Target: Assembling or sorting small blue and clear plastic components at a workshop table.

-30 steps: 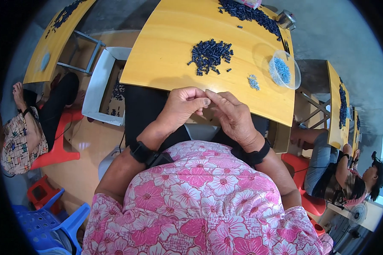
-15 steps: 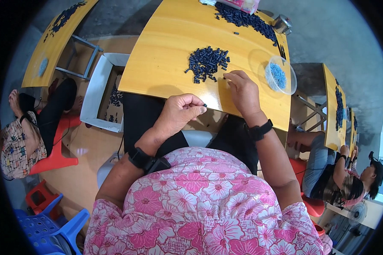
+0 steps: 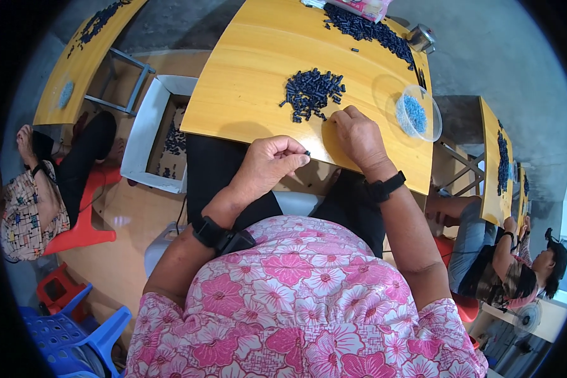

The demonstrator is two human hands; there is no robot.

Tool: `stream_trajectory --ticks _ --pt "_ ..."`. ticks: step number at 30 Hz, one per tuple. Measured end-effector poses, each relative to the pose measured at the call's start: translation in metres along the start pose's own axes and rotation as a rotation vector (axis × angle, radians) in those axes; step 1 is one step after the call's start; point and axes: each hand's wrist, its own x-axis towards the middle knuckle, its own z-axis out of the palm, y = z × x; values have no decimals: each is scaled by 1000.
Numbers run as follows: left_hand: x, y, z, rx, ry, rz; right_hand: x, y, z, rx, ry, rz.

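My left hand (image 3: 269,165) is closed in a pinch just off the table's near edge. Between its thumb and forefinger sticks out the tip of a small dark cylindrical piece (image 3: 307,153). My right hand (image 3: 361,138) rests low over the tabletop, fingers bent and drawn together; whatever is under its fingertips is hidden. Just beyond those fingertips lies a loose pile of short black cylindrical pieces (image 3: 312,94). To the right of that hand stands a clear round tub (image 3: 436,123) with small light-blue pieces (image 3: 412,114) in it.
The yellow table (image 3: 246,69) bears a larger heap of black pieces (image 3: 365,30), a pink package (image 3: 366,7) and a metal mug (image 3: 421,39) at its far end. A white box (image 3: 137,135) holding black pieces stands left. Other people sit at tables on both sides.
My right hand's fingers have curled down more onto the table near the pile. The left hand keeps its pinch almost unmoved. The whole view has shifted slightly.
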Motion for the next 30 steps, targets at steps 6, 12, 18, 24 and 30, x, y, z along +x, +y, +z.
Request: stream_trajectory --ticks 6,12,18,24,30 --pt "-5 5 -3 -5 15 26 -9 -10 -1 402 192 7" --pt "-8 12 1 -28 17 44 -26 -43 -26 1358 -120 438" --pt "-8 18 4 1 -19 94 -36 -53 -25 1556 -189 483" --pt "-8 16 4 17 -18 107 -39 -55 -24 1655 -179 524" --pt "-8 18 6 10 -7 108 -39 -55 -23 1684 -182 537"
